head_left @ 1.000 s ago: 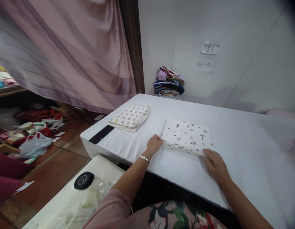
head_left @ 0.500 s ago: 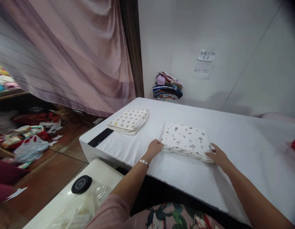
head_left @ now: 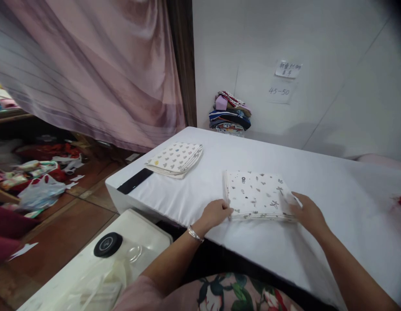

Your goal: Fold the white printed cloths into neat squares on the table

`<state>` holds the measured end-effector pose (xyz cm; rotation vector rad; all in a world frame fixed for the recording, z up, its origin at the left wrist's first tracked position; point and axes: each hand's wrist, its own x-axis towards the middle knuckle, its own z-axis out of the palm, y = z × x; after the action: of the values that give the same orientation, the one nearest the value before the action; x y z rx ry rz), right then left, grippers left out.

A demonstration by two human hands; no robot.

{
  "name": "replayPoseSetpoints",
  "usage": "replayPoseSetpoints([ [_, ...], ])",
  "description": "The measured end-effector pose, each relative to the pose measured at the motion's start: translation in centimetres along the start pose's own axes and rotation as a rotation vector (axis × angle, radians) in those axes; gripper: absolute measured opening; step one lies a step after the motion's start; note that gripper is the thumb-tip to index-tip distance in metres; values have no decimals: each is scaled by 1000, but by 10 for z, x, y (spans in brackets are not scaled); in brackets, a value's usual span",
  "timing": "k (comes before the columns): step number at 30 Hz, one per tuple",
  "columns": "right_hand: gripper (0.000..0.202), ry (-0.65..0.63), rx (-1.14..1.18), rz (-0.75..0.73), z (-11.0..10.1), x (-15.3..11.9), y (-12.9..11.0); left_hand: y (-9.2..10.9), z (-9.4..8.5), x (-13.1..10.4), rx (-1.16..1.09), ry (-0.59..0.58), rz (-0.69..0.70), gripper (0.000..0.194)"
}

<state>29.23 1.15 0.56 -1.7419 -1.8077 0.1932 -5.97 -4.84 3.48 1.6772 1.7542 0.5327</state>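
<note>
A folded white cloth (head_left: 255, 194) printed with small grey plants lies flat on the white-covered table (head_left: 336, 194). My left hand (head_left: 217, 212) pinches its near left corner between thumb and fingers, with a silver bracelet on the wrist. At the right edge, my right hand (head_left: 307, 212) grips the near right corner; its fingertips are slightly blurred. Farther left rests another folded cloth (head_left: 176, 159), cream with a small grey print, apart from both hands.
Against the wall stands a stack of folded fabrics (head_left: 231, 114). A dark flat panel (head_left: 134, 181) lies at the table's left edge. A lower white surface (head_left: 145, 222) at the left bears a black round lid (head_left: 108, 244). A pink curtain (head_left: 129, 77) hangs behind; bags (head_left: 41, 192) lie on the floor.
The plant-print cloth has shifted slightly nearer and to the right, and its near edge is straighter across the view. Both hands have moved along with it. The camera view has shifted a little.
</note>
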Motion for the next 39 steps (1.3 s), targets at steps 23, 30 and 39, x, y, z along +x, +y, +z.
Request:
replayPoseSetpoints([
  [23, 56, -395, -268, -598, 75, -48, -141, 5, -10, 111, -252, 212, -156, 30],
  [30, 50, -342, -287, -657, 76, -51, -142, 11, -3, 115, -238, 175, -144, 29],
  [39, 41, -292, -260, -804, 76, -65, -149, 8, 2, 123, -287, 231, -186, 34],
])
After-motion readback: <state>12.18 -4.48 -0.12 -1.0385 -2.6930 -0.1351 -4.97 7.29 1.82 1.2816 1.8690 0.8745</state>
